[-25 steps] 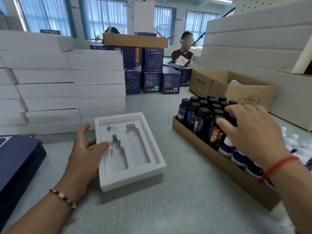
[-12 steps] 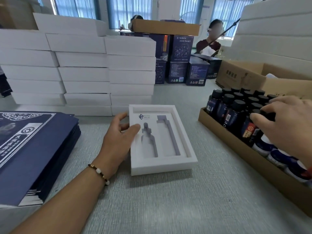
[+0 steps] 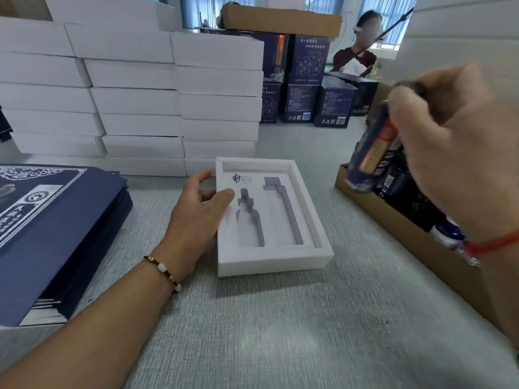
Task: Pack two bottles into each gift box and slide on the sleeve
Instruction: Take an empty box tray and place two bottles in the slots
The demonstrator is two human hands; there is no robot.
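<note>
Resting against the left edge of the open gift box (image 3: 273, 217), the left hand (image 3: 196, 217) steadies it on the grey counter (image 3: 280, 332), thumb lying on the white foam insert and the other fingers stretched along the box's far left side. A beaded bracelet (image 3: 164, 272) circles that wrist. The foam insert shows two hollow cut-outs side by side, one bottle-shaped, one long and narrow, both unfilled. To the left, a stack of flat dark blue sleeves (image 3: 56, 234) with white printed patterns lies on the counter. On the right, the right hand (image 3: 455, 153), a red cord (image 3: 494, 244) at its wrist, grips a dark blue bottle (image 3: 373, 153) by its black cap end, fingers curled round it; the bottle hangs tilted in the air above the near left end of the cardboard tray (image 3: 393, 217), blurred. More dark bottles (image 3: 407, 189) stand in that tray. Beyond the gift box rise stacks of closed white boxes (image 3: 134, 99). Farther back stand dark blue cartons (image 3: 303, 82) with a brown cardboard box (image 3: 280, 21) on top, and a seated person (image 3: 356, 49) before curtained windows.
</note>
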